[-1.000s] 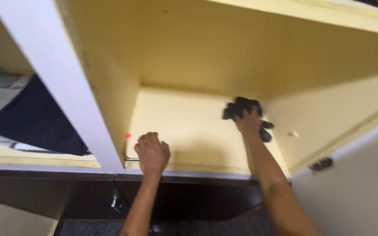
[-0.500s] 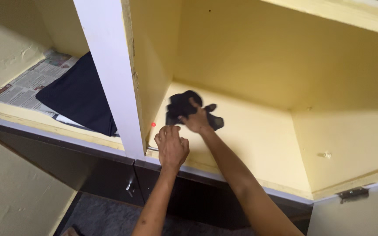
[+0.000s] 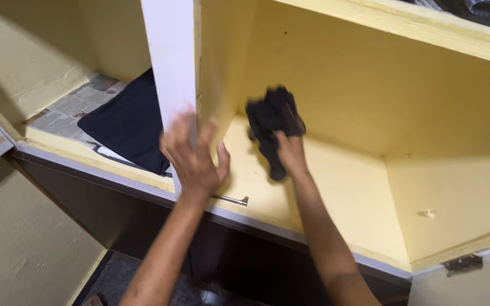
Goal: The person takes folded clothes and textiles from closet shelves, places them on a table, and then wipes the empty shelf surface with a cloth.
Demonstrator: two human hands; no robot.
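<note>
While we lean in, our right hand (image 3: 290, 152) pinches a dark cloth (image 3: 271, 122) at frame centre | left hand (image 3: 195, 156) spread on the white divider (image 3: 168, 62) | yellow shelf (image 3: 341, 192) beneath.

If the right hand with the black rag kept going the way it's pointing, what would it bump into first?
Most likely the yellow back wall of the cupboard. The right hand points up and inward, with the black rag ahead of its fingers, so the rag would touch first. Depth is hard to judge.
</note>
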